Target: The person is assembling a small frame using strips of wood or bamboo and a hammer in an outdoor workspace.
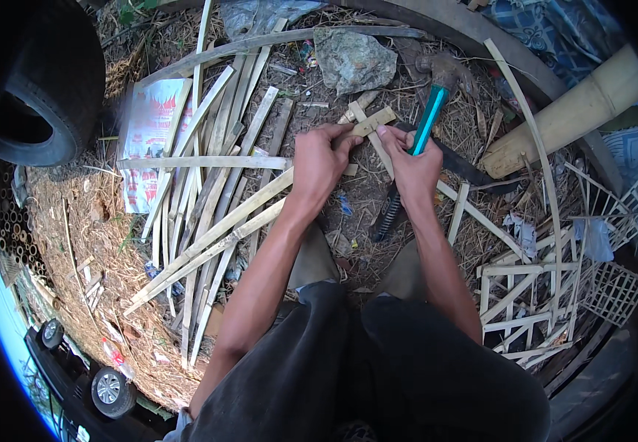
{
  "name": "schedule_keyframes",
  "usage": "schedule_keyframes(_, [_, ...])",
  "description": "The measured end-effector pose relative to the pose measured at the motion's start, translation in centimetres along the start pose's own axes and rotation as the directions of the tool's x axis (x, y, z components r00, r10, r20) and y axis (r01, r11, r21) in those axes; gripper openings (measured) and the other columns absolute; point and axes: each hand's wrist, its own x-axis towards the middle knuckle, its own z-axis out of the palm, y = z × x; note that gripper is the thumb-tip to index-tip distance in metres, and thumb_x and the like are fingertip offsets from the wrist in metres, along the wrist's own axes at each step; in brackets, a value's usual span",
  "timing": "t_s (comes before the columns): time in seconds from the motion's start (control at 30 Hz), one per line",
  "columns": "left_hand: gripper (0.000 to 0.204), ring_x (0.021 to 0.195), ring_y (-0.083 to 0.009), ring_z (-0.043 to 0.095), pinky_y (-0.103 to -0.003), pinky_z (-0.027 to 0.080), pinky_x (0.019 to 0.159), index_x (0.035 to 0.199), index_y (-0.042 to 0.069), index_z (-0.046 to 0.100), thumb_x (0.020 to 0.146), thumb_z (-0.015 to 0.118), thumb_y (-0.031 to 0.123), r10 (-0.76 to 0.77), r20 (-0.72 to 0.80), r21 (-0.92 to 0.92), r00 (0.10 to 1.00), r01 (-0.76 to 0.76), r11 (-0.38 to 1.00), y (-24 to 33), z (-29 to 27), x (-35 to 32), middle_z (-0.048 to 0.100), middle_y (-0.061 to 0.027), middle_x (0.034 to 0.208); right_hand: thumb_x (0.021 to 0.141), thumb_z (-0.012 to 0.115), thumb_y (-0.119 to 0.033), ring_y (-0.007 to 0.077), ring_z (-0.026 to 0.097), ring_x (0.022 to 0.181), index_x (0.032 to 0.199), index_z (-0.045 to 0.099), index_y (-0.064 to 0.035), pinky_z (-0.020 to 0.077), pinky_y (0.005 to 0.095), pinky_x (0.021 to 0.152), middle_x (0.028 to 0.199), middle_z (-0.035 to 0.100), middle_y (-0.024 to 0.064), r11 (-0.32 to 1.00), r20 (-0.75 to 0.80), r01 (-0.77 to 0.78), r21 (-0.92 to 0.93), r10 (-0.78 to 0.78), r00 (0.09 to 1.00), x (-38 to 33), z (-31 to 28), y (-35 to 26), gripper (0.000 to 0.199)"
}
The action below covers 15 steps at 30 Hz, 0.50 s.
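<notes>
Two flat bamboo strips (pixel 375 124) cross each other in front of me. My left hand (pixel 320 160) is closed on the end of one strip, thumb and fingers pinching it left of the crossing. With thumb and fingertips, my right hand (pixel 412 163) pinches the crossing piece close to the joint. A hammer (pixel 429 118) with a teal handle and black grip runs through the same right hand, its rusty head pointing away from me. Part of its handle is hidden by the hand. Whether a nail sits at the crossing cannot be made out.
Long bamboo strips (pixel 208 199) lie piled at left, over a printed sack (pixel 153 118). Ahead sits a grey rock (pixel 354 60). At right are a thick bamboo pole (pixel 569 114) and nailed lattice frames (pixel 529 295). A tyre (pixel 50 88) stands far left.
</notes>
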Motion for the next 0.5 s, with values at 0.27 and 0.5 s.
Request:
schedule_keyframes(0.27, [0.024, 0.079, -0.0280, 0.072, -0.036, 0.055, 0.075, 0.108, -0.002, 0.078, 0.087, 0.079, 0.010, 0.155, 0.002, -0.002, 0.988, -0.155, 0.988, -0.6, 0.9, 0.9, 0.075, -0.0186, 0.094, 0.085, 0.087, -0.011, 0.0128, 0.074, 0.084, 0.091, 0.065, 0.0062, 0.0595, 0.0271, 0.075, 0.094, 0.078, 0.0149, 0.997, 0.011, -0.051, -0.055, 0.052, 0.999, 0.1, 0.3, -0.3, 0.028])
schedule_keyframes(0.5, [0.024, 0.079, -0.0277, 0.072, -0.036, 0.055, 0.076, 0.109, -0.002, 0.078, 0.088, 0.079, 0.009, 0.083, 0.048, -0.031, 0.995, -0.081, 0.996, -0.2, 0.6, 0.3, 0.074, -0.0179, 0.092, 0.085, 0.088, -0.013, 0.0104, 0.072, 0.080, 0.090, 0.066, 0.0073, 0.0578, 0.0262, 0.071, 0.089, 0.078, 0.0114, 0.995, -0.010, -0.071, -0.071, 0.070, 0.997, 0.4, 0.0, -0.2, 0.030])
